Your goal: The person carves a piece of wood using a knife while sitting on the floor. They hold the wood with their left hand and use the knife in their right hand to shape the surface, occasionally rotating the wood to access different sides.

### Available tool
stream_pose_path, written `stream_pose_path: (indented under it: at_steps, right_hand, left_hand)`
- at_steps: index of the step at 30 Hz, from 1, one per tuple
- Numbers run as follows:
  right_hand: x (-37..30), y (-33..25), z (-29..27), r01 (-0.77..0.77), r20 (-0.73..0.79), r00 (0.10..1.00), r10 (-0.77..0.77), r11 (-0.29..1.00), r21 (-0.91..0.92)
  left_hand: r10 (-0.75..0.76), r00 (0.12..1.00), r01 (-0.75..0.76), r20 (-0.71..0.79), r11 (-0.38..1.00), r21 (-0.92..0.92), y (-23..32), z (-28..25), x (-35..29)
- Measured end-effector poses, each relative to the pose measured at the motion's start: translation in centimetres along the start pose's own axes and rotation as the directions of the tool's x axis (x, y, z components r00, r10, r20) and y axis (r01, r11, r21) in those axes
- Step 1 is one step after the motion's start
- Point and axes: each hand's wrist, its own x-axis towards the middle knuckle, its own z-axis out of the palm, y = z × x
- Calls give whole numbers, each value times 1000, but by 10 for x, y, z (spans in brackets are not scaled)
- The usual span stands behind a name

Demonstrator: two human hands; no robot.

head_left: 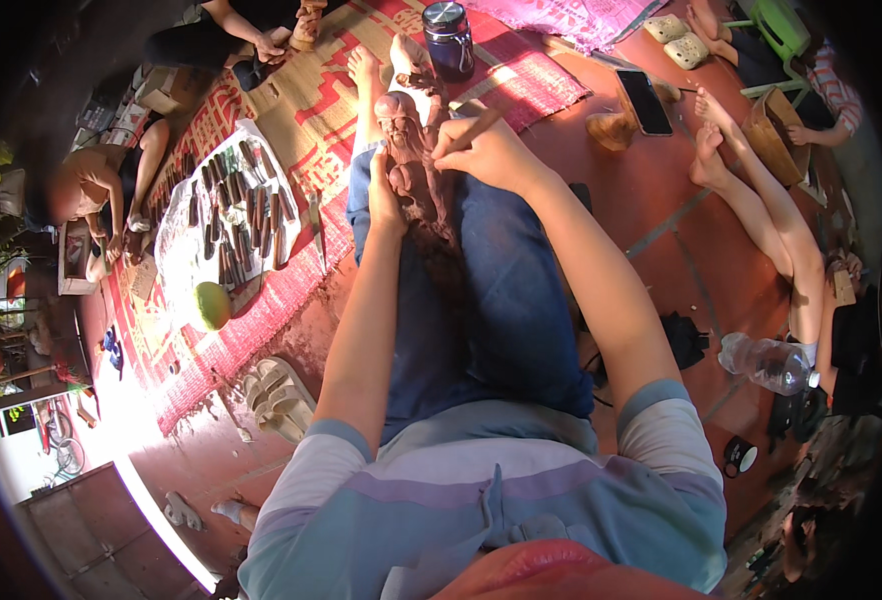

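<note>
A reddish-brown wood carving (419,165) of a bearded figure stands propped between my knees, its lower end in shadow along my jeans. My left hand (385,198) grips its left side, fingers wrapped behind it. On the carving's right side, my right hand (491,152) is closed in a pinch round a brown stick-shaped tool (479,128). That tool slants up and to the right, and its working end is hidden by my fingers and the carving. My bare feet lie just beyond the carving.
Many wooden-handled carving tools (246,205) lie on a plastic sheet at left, near a green fruit (212,306) and a single long tool (317,232). A dark flask (448,45), phone (645,103), water bottle (769,364) and sandals (279,398) surround me. Other people sit left, ahead and right.
</note>
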Motion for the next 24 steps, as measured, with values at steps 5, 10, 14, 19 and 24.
stream_pose_path:
  at_steps: [5, 10, 14, 19, 24]
  right_hand:
    - [-10, 0, 1, 35, 56, 998, -39, 997, 63]
    - [-6, 7, 2, 17, -91, 996, -19, 999, -29]
    - [-15, 2, -1, 35, 38, 999, -37, 997, 64]
    - [2, 2, -2, 47, -35, 998, -48, 998, -48]
    - [-2, -1, -4, 80, 19, 997, -79, 995, -63]
  left_hand:
    - [-72, 995, 71, -61, 997, -30, 0, 0, 0]
    - [-35, 999, 35, 0, 999, -25, 5, 9, -5]
    - [-14, 995, 13, -96, 1000, -9, 8, 23, -15]
    - [-31, 999, 32, 25, 998, -47, 3, 4, -3]
    - [15, 998, -16, 66, 1000, 9, 5, 7, -6]
